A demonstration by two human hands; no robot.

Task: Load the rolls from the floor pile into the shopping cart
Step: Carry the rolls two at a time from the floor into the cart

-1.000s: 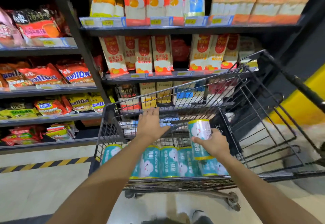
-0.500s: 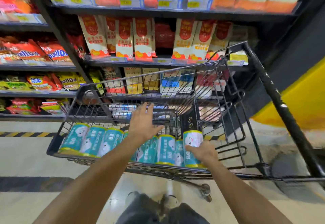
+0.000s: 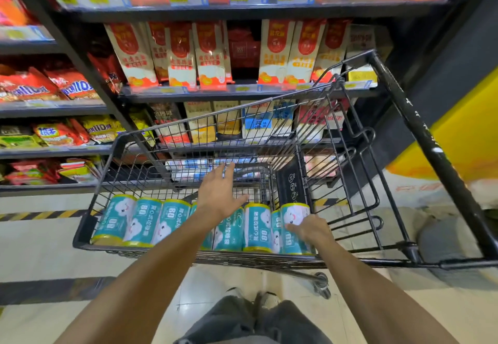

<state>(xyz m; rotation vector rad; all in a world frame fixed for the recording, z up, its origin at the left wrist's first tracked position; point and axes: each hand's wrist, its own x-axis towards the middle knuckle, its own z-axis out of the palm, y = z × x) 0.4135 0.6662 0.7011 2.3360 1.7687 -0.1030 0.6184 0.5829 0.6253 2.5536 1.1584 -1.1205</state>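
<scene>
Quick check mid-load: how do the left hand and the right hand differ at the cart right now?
The left hand is open with fingers spread and holds nothing, while the right hand grips the end roll. The left hand is over the middle of the row of rolls, while the right hand is at its right end. Both reach into the shopping cart.

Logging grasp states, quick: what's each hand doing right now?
Left hand: open, fingers spread, holding nothing.
Right hand: grips the end roll in the cart.
</scene>
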